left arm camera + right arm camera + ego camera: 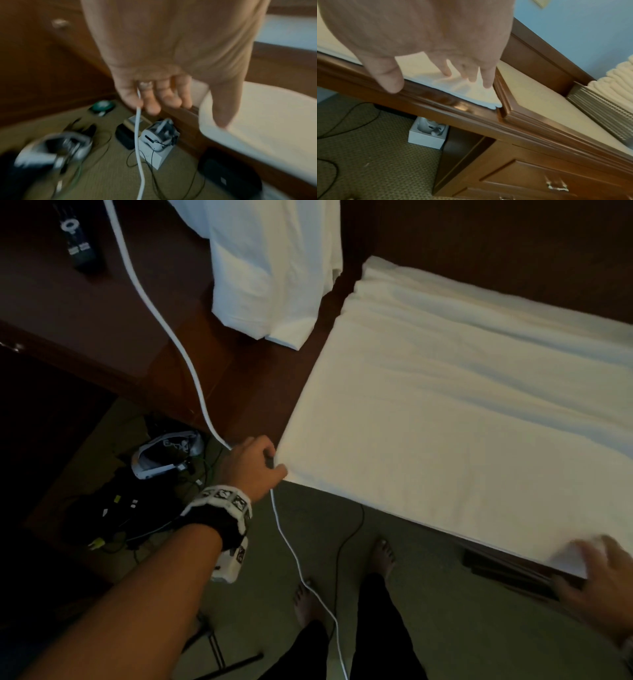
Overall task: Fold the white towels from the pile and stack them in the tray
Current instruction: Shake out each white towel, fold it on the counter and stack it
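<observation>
Towel [462, 412], white and spread flat, is lying across the dark wooden table [239, 392], its near edge running along the table's front rim. Nearest of all, the person's bare feet are standing on the patterned carpet [445, 628], with a white cable [301, 570] trailing down between them. The left hand [255, 465] is gripping the towel's near left corner, its fingers [164, 97] curling underneath while the thumb is lying on top; the left wrist view also shows the white cable passing through those curled fingers and hanging to the floor. The right hand [596, 583] is hovering at the towel's near right corner with fingers [486, 77] spread and fairly straight, their tips just above or touching the cloth; blur is making it hard to tell which, and nothing is being held. Left of the feet, black cables and a white device [168, 453] are lying on the carpet. Farther back on the table, another heap of white cloth [274, 268] is sitting apart from the spread towel, and a black remote [80, 241] is lying at the far left. The right wrist view is showing ribbed white towels [619, 81] piled at the right end of the table.
</observation>
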{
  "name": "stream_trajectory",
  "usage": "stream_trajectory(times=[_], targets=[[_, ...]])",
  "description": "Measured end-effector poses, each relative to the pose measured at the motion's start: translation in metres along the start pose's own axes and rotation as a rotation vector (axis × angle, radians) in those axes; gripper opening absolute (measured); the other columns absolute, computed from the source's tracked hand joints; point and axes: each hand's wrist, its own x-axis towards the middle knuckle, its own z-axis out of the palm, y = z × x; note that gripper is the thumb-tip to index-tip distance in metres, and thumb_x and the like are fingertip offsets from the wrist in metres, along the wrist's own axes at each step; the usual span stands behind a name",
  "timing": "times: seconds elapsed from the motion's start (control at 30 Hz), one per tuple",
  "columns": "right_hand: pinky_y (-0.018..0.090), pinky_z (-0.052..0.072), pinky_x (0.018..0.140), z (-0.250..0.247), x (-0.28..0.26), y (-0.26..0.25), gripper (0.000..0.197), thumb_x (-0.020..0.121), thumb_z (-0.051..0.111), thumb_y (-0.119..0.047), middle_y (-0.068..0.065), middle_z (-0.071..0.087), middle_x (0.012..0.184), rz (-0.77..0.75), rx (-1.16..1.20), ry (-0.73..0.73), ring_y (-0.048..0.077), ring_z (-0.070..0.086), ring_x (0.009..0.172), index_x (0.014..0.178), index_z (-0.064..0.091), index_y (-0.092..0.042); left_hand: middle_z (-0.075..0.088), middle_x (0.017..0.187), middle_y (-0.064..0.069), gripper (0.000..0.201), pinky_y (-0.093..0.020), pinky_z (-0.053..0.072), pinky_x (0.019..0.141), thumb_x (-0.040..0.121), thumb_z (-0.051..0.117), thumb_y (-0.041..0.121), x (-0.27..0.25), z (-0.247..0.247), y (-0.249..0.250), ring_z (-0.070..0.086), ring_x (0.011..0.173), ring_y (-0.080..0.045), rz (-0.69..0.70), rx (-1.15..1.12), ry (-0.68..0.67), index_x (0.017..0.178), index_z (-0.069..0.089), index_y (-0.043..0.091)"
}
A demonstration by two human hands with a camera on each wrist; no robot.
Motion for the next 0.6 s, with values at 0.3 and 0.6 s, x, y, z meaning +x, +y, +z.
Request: stream_trajectory(times=[0.3,0.6], targets=[[0.057,0.011,0.118,-0.021,-0.004,-0.099,0.099,0.085,0.036,-0.074,0.013,-0.026,0.161,-0.231,-0.056,0.084,0.037,-0.013,0.15,0.152,-0.021,-0.031,-0.005,0.166,-0.018,0.119,-0.06,0.018,0.119,0.076,0.074,0.061,-0.004,0.093,0.07,0.005,0.153,-0.04,0.628,0.724,-0.12,0.159,-0.007,0.032],[0.054,0.034,0.109,0.009,-0.018,-0.079,0.093,0.078,0.064,-0.009,0.018,0.018,0.162,-0.36,-0.03,0.266,0.041,0.021,0.146,0.157,0.018,-0.02,0.032,0.158,-0.023,0.124,-0.063,0.046,0.098,0.054,0.084,-0.007,0.01,0.091,0.041,0.044,0.137,-0.044,0.806,0.791,-0.054,0.158,0.024,0.024]])
